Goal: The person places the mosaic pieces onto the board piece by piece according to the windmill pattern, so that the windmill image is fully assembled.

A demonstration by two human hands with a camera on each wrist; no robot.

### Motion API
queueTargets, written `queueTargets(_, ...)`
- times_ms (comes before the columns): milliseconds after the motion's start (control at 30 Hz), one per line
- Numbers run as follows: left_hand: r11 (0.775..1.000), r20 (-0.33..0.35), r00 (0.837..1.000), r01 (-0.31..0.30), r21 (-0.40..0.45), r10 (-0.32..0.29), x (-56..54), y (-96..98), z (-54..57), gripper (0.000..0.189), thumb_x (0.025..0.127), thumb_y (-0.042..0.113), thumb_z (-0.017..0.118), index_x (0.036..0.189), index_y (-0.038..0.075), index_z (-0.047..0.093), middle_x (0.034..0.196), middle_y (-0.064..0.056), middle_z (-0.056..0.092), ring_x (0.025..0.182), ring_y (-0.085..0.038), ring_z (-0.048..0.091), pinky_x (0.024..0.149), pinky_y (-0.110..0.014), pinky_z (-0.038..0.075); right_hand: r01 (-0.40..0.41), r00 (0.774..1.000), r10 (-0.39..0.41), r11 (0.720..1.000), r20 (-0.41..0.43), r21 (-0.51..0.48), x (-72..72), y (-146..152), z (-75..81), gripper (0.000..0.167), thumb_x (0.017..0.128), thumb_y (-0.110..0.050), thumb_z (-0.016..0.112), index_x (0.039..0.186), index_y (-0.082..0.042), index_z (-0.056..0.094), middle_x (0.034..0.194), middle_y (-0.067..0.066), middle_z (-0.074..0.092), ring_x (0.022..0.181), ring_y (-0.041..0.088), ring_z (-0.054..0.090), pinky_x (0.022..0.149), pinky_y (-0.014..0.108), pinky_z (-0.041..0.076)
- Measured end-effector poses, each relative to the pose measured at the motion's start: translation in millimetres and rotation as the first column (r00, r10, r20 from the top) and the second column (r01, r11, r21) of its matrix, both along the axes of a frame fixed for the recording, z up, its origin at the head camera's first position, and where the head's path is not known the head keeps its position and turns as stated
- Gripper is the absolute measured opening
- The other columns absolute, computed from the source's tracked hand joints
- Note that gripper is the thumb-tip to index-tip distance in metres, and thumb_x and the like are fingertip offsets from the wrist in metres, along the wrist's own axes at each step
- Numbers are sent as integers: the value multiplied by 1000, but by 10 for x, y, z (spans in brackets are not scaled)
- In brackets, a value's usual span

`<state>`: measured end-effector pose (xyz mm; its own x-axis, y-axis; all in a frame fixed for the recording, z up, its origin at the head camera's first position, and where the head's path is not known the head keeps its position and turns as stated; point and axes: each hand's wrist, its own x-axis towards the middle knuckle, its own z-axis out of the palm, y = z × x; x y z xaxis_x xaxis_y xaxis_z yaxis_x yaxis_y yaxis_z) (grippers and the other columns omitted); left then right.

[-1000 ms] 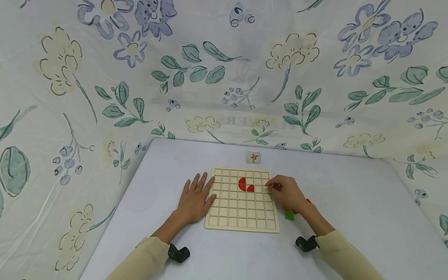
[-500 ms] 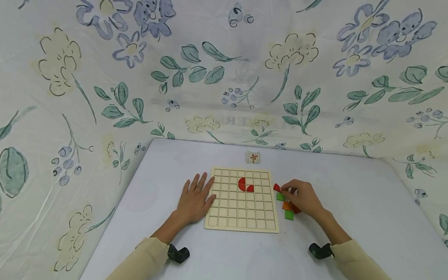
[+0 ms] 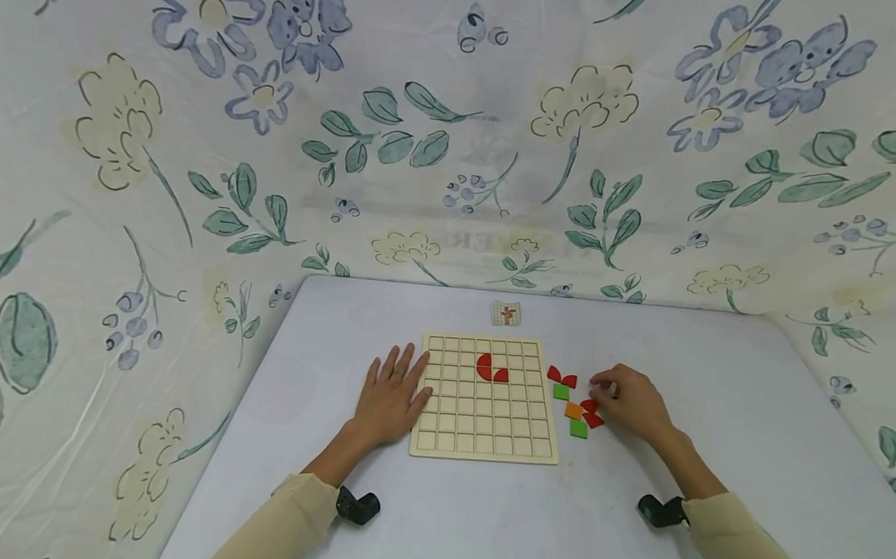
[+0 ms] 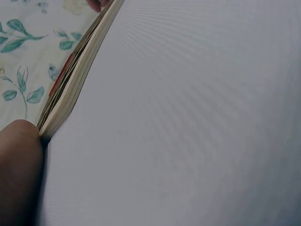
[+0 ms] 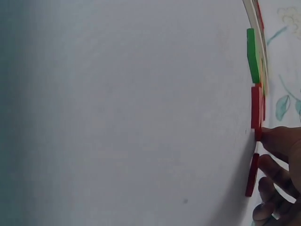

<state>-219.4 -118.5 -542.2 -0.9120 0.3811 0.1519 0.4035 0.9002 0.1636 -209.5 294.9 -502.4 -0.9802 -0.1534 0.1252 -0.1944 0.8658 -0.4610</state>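
Observation:
A pale wooden grid board [image 3: 465, 433] lies on the table, with red quarter-round pieces [image 3: 485, 368] in its upper middle cells. My left hand [image 3: 390, 399] rests with straight fingers on the board's left edge; its thumb [image 4: 19, 165] touches the edge in the left wrist view. Right of the board are loose red pieces [image 3: 569, 382], green squares [image 3: 578, 429] and an orange square [image 3: 574, 410]. My right hand [image 3: 629, 401] hovers just right of these, thumb and forefinger apart. In the right wrist view, a tilted red piece [image 5: 252, 175] lies by its forefinger.
A small pattern card [image 3: 506, 314] with a red pinwheel figure lies beyond the board. Floral cloth [image 3: 383, 174] hangs behind the white table [image 3: 496, 519] and along its sides. A black wrist camera [image 3: 358, 506] is strapped at each sleeve.
My right hand has gone from the board's right edge to the right, past the loose pieces. Two red pieces now lie uncovered above the upper green square. The left hand has stayed put.

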Motion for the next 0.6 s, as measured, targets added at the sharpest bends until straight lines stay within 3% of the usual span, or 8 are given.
queueTargets(367, 1000, 0, 1000, -3, 4, 3, -6, -12, 21, 62, 105, 46, 33, 158, 15, 24, 161, -15, 17, 148, -37, 10, 114, -58, 9, -36, 999, 35, 999, -20, -18, 86, 183, -27, 12, 86, -10, 76, 97, -4, 75, 87, 3, 63, 76, 18, 56, 68, 32, 50)
queueTargets(600, 1000, -10, 1000, 4, 14, -4, 3, 4, 11, 62, 105, 46, 33, 157, 14, 26, 161, -16, 19, 147, -38, 12, 114, -59, 9, -30, 998, 30, 1000, 59, 8, 228, 303, 112, 16, 83, -8, 78, 97, -2, 75, 84, 3, 61, 74, 18, 55, 63, 32, 48)
